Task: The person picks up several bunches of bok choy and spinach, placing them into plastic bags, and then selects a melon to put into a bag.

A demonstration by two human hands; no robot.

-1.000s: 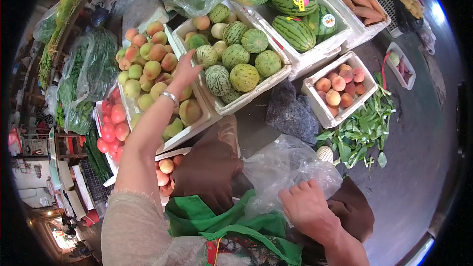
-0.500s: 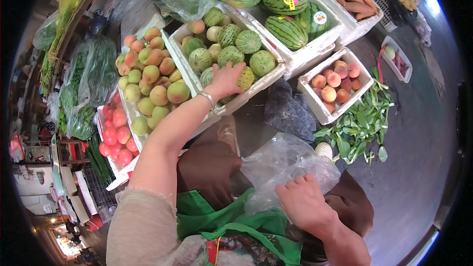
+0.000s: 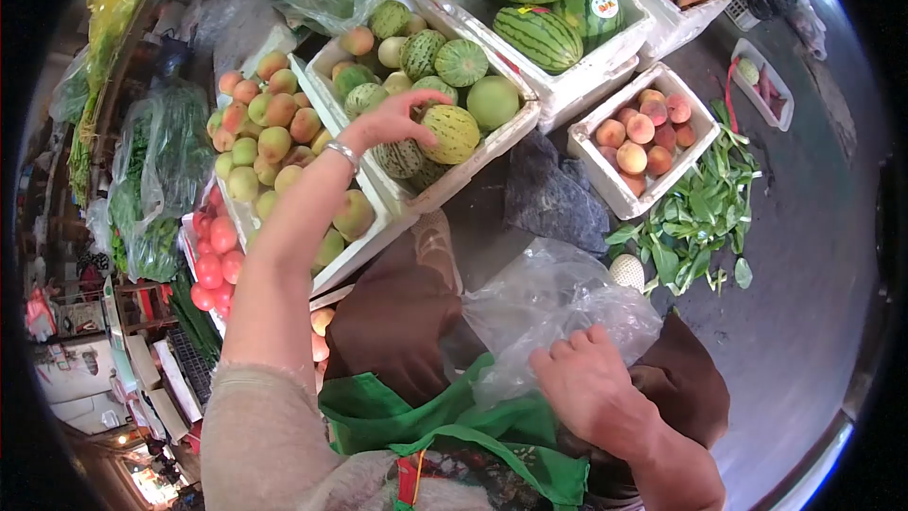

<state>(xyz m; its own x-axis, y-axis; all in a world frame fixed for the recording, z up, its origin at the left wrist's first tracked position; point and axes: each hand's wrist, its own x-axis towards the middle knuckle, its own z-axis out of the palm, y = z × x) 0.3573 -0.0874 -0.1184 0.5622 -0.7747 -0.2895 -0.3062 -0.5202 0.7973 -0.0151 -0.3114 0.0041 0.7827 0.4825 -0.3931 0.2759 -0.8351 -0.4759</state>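
My left hand (image 3: 392,123) reaches into a white foam crate (image 3: 445,191) of melons, its thumb and fingers curved round the left side of a yellow, green-flecked melon (image 3: 452,135). Striped green melons (image 3: 462,62) and a smooth pale green melon (image 3: 493,102) lie around it. Close to my lap, my right hand (image 3: 582,378) is closed on a crumpled clear plastic bag (image 3: 539,308), which spreads out to the left and above it; the fingertips are partly hidden.
Left of the melons are crates of peaches (image 3: 274,144) and tomatoes (image 3: 223,234). Watermelons (image 3: 537,38) stand behind. To the right are a small peach crate (image 3: 615,191), leafy greens (image 3: 695,218) on the floor and a dark plastic bundle (image 3: 553,194).
My left hand has shifted from above the melons to the yellow melon's left side, uncovering more of it. A smooth melon face shows where a striped one did. My right hand still holds the bag.
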